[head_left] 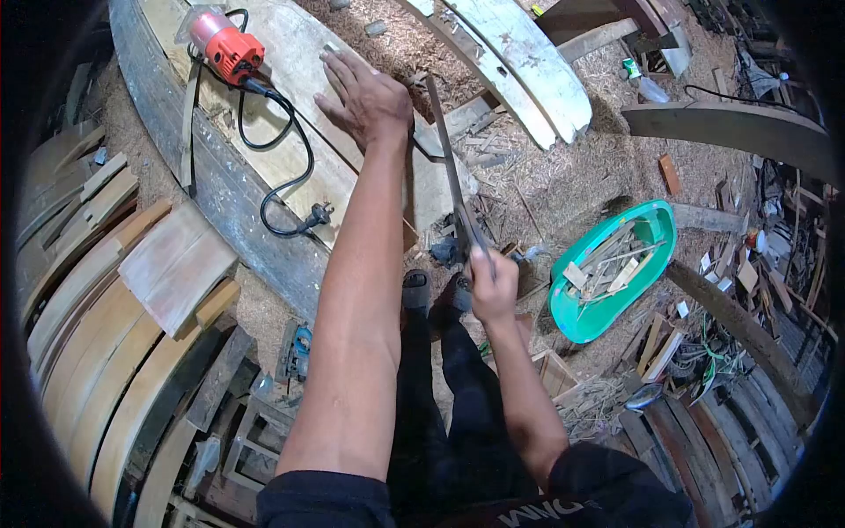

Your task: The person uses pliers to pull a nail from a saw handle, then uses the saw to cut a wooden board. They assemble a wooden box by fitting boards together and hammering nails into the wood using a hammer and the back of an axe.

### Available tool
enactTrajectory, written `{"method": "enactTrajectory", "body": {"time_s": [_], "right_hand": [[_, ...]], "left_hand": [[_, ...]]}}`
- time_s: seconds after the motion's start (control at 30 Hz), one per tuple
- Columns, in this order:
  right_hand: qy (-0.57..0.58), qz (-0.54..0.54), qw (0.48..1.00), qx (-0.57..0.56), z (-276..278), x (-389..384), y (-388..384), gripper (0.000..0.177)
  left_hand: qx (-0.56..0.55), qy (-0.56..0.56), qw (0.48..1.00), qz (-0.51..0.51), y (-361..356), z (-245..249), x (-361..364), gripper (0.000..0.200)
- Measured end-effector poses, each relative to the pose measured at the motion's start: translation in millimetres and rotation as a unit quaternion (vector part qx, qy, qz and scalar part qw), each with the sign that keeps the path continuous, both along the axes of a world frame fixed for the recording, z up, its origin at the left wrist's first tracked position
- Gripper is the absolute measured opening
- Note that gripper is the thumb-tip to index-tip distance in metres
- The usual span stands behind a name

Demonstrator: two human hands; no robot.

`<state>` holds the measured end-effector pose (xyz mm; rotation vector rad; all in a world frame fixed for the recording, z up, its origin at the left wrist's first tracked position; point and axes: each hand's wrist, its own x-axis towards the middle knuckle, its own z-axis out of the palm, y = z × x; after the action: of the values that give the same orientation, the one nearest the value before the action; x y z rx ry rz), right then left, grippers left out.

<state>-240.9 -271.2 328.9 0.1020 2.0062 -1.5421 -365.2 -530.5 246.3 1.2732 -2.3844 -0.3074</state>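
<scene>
My left hand (371, 101) lies flat with fingers spread on a pale wooden board (295, 53) on the workbench. My right hand (493, 283) is wrapped round the handle of a handsaw (451, 167). Its long blade, seen nearly edge-on, points up and away from me, with the far part right beside the board's edge near my left wrist. Left of my left hand sits a red power tool (231, 51) with a clear top. Its black cord (310, 158) loops over the bench and ends in a plug.
A green plastic tub (576, 326) with wood scraps stands on the shaving-covered floor at the right. Curved wooden pieces (537, 66) lie beyond it. Stacked curved planks (97, 352) fill the left side. A blue power tool (302, 352) rests low by the bench.
</scene>
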Motion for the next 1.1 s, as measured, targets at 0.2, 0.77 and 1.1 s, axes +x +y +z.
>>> {"method": "enactTrajectory", "body": {"time_s": [0.2,0.77,1.1], "right_hand": [[0.004,-0.007,1.0,-0.007,7.8,46.5,50.3,0.039],[0.035,0.028,0.999,0.007,0.8,8.3,14.6,0.038],[0.024,0.032,0.999,0.033,4.8,13.8,23.1,0.037]], "left_hand": [[-0.012,0.003,1.0,-0.003,-4.6,3.0,-2.0,0.063],[0.006,0.024,1.0,-0.008,2.1,1.1,0.4,0.065],[-0.018,0.012,1.0,-0.002,0.0,-0.9,-1.0,0.061]]}}
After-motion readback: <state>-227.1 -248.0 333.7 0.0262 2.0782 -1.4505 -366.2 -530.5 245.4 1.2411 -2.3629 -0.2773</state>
